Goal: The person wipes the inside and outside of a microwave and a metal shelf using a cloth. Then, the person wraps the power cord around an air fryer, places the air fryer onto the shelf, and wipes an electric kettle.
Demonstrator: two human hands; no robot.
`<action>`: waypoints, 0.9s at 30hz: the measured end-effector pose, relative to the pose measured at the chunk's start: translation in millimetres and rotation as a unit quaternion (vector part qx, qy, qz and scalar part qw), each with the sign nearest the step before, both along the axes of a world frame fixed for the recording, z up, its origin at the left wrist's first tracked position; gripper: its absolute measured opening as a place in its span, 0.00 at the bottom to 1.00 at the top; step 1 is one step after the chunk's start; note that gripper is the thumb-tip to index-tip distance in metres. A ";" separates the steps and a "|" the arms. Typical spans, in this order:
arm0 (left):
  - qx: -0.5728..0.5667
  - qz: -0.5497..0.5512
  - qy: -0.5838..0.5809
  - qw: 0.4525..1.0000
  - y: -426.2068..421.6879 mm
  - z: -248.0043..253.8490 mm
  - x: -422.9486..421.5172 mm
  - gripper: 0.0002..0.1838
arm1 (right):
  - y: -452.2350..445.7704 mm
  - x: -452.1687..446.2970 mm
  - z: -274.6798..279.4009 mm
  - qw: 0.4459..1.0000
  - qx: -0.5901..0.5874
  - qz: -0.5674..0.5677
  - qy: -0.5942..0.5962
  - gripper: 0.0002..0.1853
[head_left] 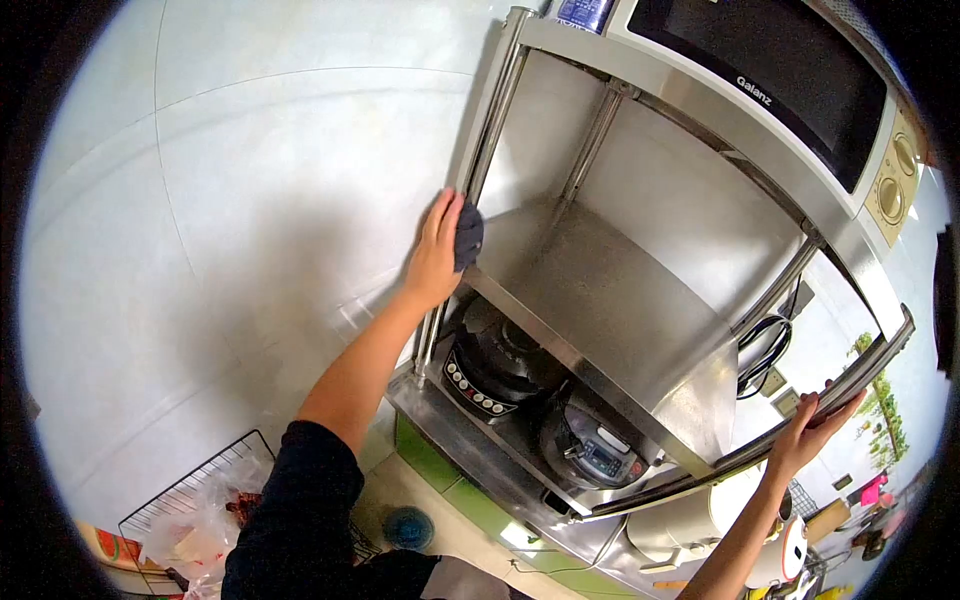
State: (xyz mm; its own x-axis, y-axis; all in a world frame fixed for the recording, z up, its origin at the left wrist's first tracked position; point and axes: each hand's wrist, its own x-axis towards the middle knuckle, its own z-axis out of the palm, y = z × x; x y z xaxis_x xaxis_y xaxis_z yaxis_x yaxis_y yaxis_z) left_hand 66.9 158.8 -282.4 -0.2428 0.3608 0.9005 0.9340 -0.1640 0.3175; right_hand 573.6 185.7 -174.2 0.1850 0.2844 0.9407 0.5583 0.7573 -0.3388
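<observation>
The dark cloth is bunched beneath the fingers of the left hand, against the left front post of the metal rack, just above the left front corner of its middle shelf. The cloth's own long axis is hard to tell from the bunching; the post beside it runs from the top shelf down past that corner. The left hand holds the cloth, fingers pointing up along the post. The right hand is well apart on the opposite side, curled around the right front post below the top shelf's right front corner; the cloth lies across the shelf's width from it. Farther out, a microwave stands on the top shelf, and two cookers sit beneath the middle shelf's front edge.
</observation>
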 end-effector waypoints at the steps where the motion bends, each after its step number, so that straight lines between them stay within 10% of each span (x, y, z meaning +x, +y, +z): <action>1: 0.000 -0.002 -0.001 1.000 -1.4 -6.4 -1.1 0.38 | 0.3 1.5 -0.3 1.000 -0.006 0.002 0.000 0.35; 7: -0.035 -0.077 -0.274 0.958 -5.5 -49.2 -0.3 0.33 | 3.3 3.0 0.8 0.999 0.008 -0.033 -0.015 0.34; 20: -0.093 -0.019 -0.200 0.975 -5.5 -195.8 32.4 0.50 | 2.6 -0.1 -1.3 0.999 0.022 -0.034 -0.006 0.34; 27: 0.034 -0.041 -0.258 0.965 6.5 -145.3 30.8 0.40 | 1.9 2.0 -1.8 1.000 0.021 -0.013 -0.005 0.34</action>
State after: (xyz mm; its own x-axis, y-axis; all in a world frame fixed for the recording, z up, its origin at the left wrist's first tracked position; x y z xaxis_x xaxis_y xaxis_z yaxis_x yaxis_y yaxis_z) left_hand 97.7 165.3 -427.7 -0.6385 0.3419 0.6895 0.6376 -0.2669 0.7227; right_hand 575.6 187.6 -176.0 0.1825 0.2407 0.9533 0.5805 0.7561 -0.3021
